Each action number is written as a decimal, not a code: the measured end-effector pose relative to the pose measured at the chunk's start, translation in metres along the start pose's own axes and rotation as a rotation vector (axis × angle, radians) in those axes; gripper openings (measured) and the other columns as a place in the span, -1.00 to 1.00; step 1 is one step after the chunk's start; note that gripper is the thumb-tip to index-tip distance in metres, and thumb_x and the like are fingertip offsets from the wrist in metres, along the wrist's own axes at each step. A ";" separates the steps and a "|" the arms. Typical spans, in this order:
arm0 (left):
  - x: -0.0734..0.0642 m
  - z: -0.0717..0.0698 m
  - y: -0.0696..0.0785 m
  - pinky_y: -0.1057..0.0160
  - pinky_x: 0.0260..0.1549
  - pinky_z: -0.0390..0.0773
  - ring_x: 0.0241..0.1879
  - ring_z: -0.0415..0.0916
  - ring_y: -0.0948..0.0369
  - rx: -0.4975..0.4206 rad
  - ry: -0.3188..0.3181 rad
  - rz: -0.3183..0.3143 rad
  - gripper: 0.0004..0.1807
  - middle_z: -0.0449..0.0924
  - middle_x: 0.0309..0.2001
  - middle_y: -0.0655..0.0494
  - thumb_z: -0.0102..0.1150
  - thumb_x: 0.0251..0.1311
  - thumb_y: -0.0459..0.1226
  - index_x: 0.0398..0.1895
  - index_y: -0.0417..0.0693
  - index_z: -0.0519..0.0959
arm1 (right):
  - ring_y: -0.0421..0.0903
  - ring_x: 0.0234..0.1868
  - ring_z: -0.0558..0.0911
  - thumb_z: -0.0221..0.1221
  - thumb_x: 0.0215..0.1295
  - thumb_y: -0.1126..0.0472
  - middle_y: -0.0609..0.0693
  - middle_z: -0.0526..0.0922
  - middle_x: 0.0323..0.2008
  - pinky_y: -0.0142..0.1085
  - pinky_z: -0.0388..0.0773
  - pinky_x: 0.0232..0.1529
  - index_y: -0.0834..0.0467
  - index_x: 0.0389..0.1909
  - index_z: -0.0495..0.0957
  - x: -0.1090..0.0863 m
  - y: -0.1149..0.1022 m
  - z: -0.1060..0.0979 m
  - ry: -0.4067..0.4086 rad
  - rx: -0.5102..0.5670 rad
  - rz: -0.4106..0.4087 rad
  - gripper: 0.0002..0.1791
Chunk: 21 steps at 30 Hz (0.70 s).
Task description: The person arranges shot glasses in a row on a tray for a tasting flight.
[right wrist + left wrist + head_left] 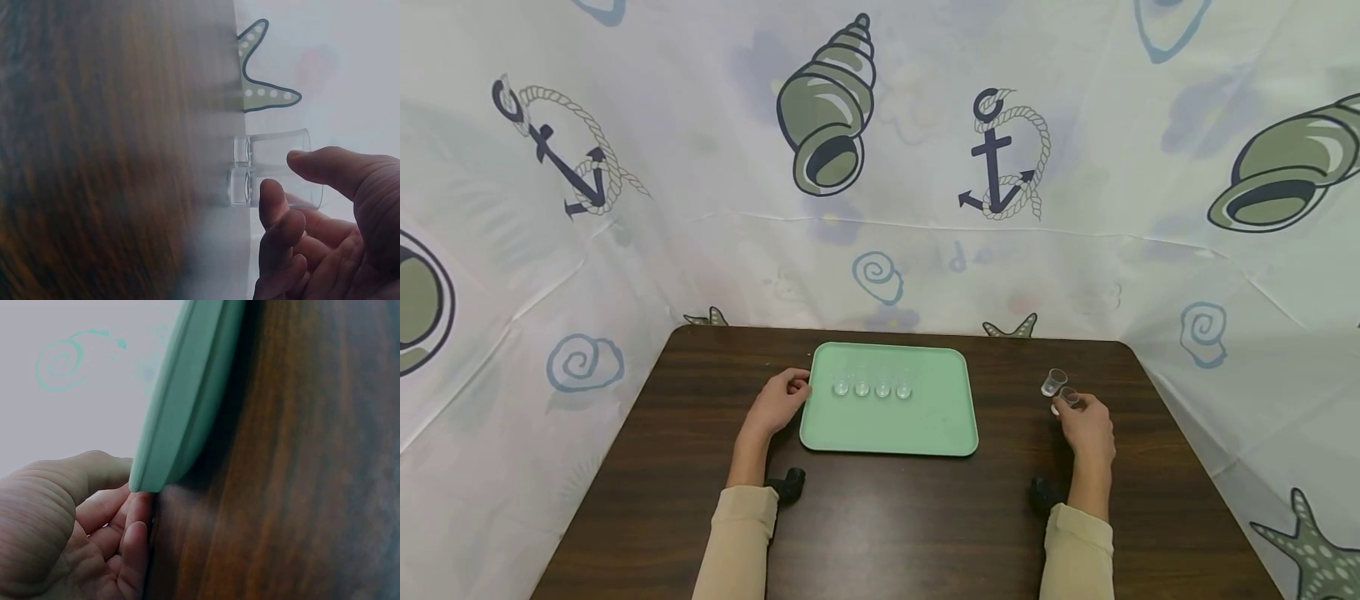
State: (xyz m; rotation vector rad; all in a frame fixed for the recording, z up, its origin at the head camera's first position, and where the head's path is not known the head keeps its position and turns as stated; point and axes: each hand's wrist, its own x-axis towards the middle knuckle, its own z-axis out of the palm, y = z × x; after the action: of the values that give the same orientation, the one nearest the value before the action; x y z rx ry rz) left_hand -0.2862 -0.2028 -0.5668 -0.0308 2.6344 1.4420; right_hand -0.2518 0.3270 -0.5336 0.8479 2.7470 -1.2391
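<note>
On the left, my left hand point(778, 404) pinches the left edge of a light green tray point(887, 433). Seen from the left wrist, the thumb point(103, 469) lies at the tray's rim point(178, 425) with curled fingers below. A row of several small clear shot glasses point(882, 389) stands on the tray. To the right of it, my right hand point(1088, 429) holds a clear shot glass point(1069, 396) between thumb and fingers. Just beyond stands another shot glass point(1054, 382); the two glasses overlap in the right wrist view, with the thumb point(319, 161) across the held one.
A dark brown wooden table point(910, 525) carries everything. Behind and beside it hangs a white cloth point(925, 275) printed with shells, anchors and starfish. Black wrist devices point(787, 485) sit at both cuffs.
</note>
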 end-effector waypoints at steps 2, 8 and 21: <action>0.000 0.000 0.000 0.05 -0.01 0.48 0.00 0.49 0.03 -0.001 0.000 -0.002 -0.52 0.56 0.10 -0.11 0.02 0.66 -0.19 0.50 -0.20 0.46 | 0.27 0.13 0.56 0.11 0.55 -0.26 0.30 0.61 0.25 0.25 0.45 0.08 0.19 0.51 0.42 0.000 0.000 0.000 0.003 -0.001 -0.001 -0.25; 0.000 0.000 -0.001 0.05 -0.01 0.47 0.00 0.48 0.03 -0.005 -0.002 -0.004 -0.52 0.56 0.10 -0.11 0.02 0.66 -0.19 0.50 -0.20 0.46 | 0.28 0.16 0.58 0.11 0.55 -0.26 0.29 0.61 0.27 0.27 0.46 0.07 0.17 0.50 0.43 -0.002 -0.001 -0.002 0.002 -0.005 -0.009 -0.26; 0.001 0.001 -0.002 0.04 0.02 0.48 0.02 0.49 0.03 -0.002 0.004 -0.005 -0.52 0.56 0.11 -0.11 0.04 0.65 -0.19 0.49 -0.20 0.47 | 0.17 -0.02 0.62 0.09 0.56 -0.28 0.25 0.65 0.17 0.02 0.44 -0.19 0.15 0.46 0.48 -0.010 -0.010 -0.010 0.032 -0.004 -0.024 -0.28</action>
State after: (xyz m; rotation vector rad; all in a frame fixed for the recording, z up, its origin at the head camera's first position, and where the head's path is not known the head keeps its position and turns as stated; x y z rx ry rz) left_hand -0.2871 -0.2033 -0.5691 -0.0410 2.6344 1.4441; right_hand -0.2462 0.3238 -0.5172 0.8437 2.7918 -1.2338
